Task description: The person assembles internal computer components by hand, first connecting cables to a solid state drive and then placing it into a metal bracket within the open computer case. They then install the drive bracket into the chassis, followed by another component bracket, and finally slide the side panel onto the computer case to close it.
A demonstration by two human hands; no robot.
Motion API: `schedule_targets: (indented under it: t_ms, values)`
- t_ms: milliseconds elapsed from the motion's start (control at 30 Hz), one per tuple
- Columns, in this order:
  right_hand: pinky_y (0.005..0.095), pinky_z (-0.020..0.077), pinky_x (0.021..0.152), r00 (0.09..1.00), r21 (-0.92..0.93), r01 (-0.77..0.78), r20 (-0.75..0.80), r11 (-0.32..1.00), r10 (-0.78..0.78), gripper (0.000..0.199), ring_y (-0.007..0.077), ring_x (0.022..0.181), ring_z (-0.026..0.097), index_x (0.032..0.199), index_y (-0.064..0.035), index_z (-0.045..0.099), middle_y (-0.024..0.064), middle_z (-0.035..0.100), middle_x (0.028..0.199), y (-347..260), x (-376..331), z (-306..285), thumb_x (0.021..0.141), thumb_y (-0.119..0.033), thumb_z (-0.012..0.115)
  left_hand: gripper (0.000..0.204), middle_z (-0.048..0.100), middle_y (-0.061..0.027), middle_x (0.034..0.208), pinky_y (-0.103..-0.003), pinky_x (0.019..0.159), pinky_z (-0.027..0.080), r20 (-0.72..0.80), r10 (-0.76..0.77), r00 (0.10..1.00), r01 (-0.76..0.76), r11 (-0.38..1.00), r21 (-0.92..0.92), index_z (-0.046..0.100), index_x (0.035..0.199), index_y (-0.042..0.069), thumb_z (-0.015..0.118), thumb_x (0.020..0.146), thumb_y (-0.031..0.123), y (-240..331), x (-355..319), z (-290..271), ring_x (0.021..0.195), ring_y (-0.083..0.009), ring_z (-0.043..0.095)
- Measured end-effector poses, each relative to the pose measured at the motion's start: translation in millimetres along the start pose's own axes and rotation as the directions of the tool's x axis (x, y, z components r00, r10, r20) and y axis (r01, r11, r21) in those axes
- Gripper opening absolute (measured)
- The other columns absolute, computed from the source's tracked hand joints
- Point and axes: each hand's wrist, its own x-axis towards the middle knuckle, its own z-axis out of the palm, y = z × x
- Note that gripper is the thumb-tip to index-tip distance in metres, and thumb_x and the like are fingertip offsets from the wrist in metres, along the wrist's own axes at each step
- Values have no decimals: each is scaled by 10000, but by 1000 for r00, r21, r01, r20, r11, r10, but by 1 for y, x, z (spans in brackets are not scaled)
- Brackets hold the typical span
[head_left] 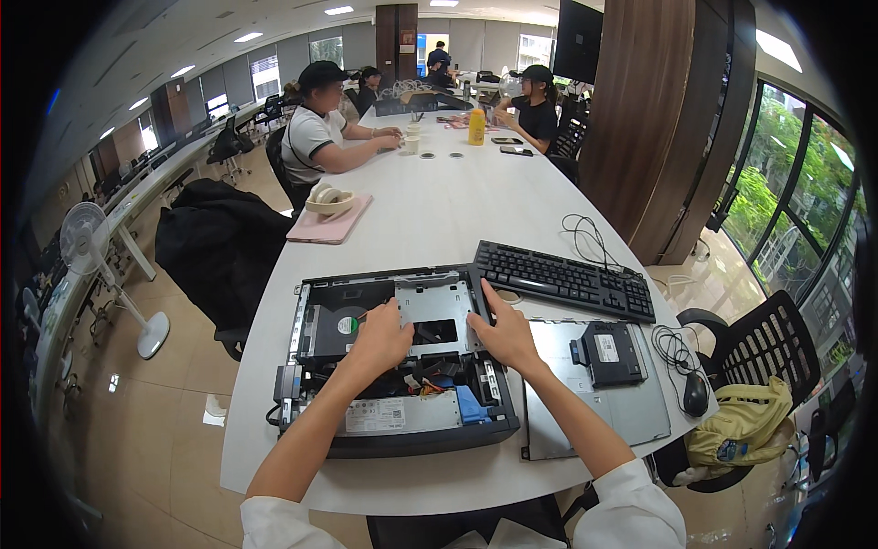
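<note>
Overhead view of a long white table [430,210]. An opened desktop computer case [393,366] lies flat in the lower centre of the frame, its interior facing up. Both of the person's forearms enter from the lower edge and meet over the case.

The left hand [380,337] rests palm down on the silver metal drive bracket [437,306] in the upper middle of the case; its fingers [389,309] lie spread narrowly on the bracket's left part and grip nothing that can be seen. The right hand [503,334] sits at the bracket's right edge, its fingers [485,295] extended along the case's right wall, thumb pointing inward toward the bracket; whether it pinches the edge cannot be told. The bracket thus lies between and partly under the two sets of fingertips.

To the left of the left hand is the round cooling fan [343,327]; below the hands run coloured cables [430,380]. Right of the case lies the removed grey side panel [599,393] with a black optical drive [611,355] on it. A black keyboard [567,279] sits above, a black mouse [695,393] at the right edge. A yellow bag [745,423] rests on a black chair [764,343]. Seated people occupy the table's far end, in the upper centre.
</note>
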Motion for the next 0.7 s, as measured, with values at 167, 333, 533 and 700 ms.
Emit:
schedule_targets:
  t_ms: [167,333,533,700]
  values:
    - [394,478,1058,996,66,-74,53,995,71,779,392,1211,666,1584,-63,400,262,687,1292,-6,-2,-6,906,-348,659,454,754,-179,1085,-448,895,561,-110,-39,993,52,992,118,734,1132,-7,773,810,310,7,-8,-10,1003,-395,720]
    - [398,496,1029,996,57,-70,54,996,67,774,393,1152,692,1588,-72,395,265,686,1288,-8,-2,-7,914,-351,655,488,736,-76,1033,-410,837,565,-213,11,977,53,956,290,760,1113,78,827,750,397,13,-14,-20,978,-282,718]
    - [458,537,842,999,42,-15,45,999,13,794,409,854,718,1605,-44,336,254,725,862,0,0,-3,930,-362,607,581,741,-56,974,-389,815,554,-34,-194,980,196,947,253,737,1214,82,801,794,478,11,-5,-23,951,-244,723]
    - [486,523,870,1000,21,7,14,1000,-8,763,440,901,709,1599,-58,356,267,729,905,0,-1,-1,948,-381,589,640,761,-92,1020,-404,852,543,74,-210,975,194,965,177,714,1267,65,742,841,541,1,-3,-25,983,-270,725]
